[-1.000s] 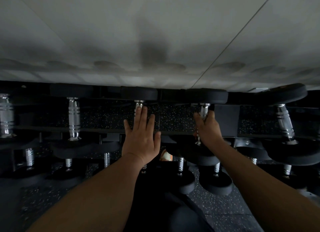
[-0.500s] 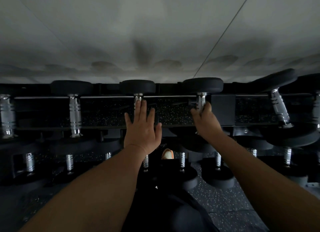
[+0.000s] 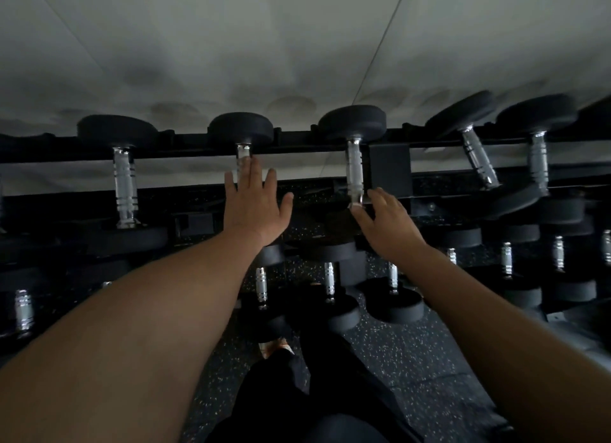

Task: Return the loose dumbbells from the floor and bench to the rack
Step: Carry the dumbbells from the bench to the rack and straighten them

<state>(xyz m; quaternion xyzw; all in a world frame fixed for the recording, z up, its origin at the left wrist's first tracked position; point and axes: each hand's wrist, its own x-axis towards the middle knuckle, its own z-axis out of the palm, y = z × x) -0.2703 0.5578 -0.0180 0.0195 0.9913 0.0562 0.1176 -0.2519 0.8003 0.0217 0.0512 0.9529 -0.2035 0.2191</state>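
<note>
As both hands sit spread and empty at the rack point(image 3: 390, 173), the step in hand looks like letting go of two dumbbells just shelved. The left hand point(image 3: 253, 208) lies flat over one handle point(image 3: 244, 151); the right hand point(image 3: 388, 224) hovers just beside another point(image 3: 354, 171), gripping nothing. Five dumbbells show on the top tier, one tilted point(image 3: 479, 161); lower tiers are too dark to count. Next, I judge, comes turning to fetch any left.

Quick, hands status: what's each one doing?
Left hand: open, fingers spread, holding nothing.
Right hand: open, empty, beside a racked dumbbell's handle.
</note>
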